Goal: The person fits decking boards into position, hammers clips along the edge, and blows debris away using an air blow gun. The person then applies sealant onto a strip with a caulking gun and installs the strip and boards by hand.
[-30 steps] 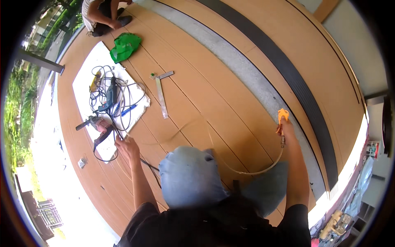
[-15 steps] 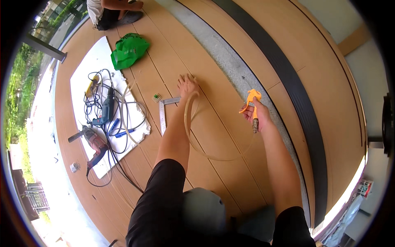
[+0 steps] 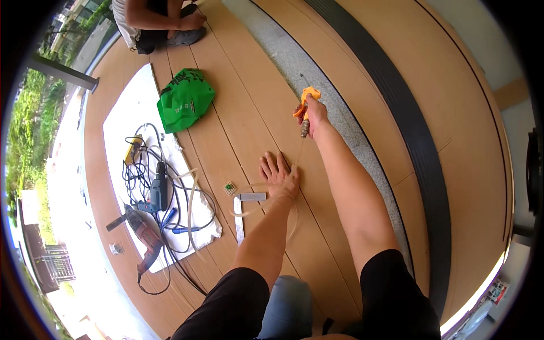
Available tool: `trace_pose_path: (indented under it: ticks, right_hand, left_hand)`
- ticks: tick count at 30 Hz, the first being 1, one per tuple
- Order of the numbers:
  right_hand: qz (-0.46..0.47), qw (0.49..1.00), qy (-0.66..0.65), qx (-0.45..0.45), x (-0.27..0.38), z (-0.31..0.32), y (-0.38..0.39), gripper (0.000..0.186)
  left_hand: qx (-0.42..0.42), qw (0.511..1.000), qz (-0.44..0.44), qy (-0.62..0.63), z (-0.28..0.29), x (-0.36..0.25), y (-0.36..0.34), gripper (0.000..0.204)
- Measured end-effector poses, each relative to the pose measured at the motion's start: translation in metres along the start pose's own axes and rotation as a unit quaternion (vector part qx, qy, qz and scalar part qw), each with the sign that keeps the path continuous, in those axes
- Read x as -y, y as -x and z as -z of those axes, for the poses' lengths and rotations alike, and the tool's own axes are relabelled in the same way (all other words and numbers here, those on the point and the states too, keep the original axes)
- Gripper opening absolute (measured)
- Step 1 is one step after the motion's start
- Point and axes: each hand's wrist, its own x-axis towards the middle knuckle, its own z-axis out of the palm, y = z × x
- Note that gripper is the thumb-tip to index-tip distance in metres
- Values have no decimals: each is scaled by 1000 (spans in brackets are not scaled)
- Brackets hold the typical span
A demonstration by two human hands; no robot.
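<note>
My right hand (image 3: 317,116) is closed around an orange air blow gun (image 3: 309,94), its thin nozzle pointing away over a grey concrete strip between the boards. A pale translucent hose (image 3: 249,186) runs from the gun's lower fitting toward my left forearm and curls beside it. My left hand (image 3: 279,177) lies flat on the brown deck boards (image 3: 317,209), fingers apart, with nothing in it. Close to its wrist lies a metal try square (image 3: 252,197). A small pale lattice piece with a green centre (image 3: 229,188) rests just beyond the square.
On a white sheet (image 3: 122,136) at left lie a blue-grey drill (image 3: 160,190), a red-grey power tool (image 3: 143,232), tangled cables and blue pens. A green bag (image 3: 186,101) sits at its far end. Another person (image 3: 161,22) crouches far left. A dark ribbed strip (image 3: 396,85) curves along the right.
My right hand has carried the blow gun farther forward and left along the concrete strip, drawing the hose with it. My left hand stays on the boards. The whole view has shifted slightly.
</note>
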Motion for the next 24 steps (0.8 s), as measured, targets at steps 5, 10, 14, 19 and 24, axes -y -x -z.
trace_pose_path:
  ticks: [5,10,14,19,24]
  right_hand:
    - [-19,998,-34,43,19,-63,-53,38]
    - [-21,998,-65,14,42,-125,-86,34]
    - [-9,998,-59,6,63,-163,-135,36]
    - [-1,988,-31,152,63,-212,-184,49]
    - [26,976,-107,187,71,-184,-286,63]
  left_hand:
    - [51,999,6,9,12,-6,-10,69]
    - [57,998,24,26,4,3,-15,72]
    - [58,997,28,30,2,3,-18,71]
    - [77,995,57,35,8,12,-19,70]
    - [111,992,33,53,4,-6,-34,69]
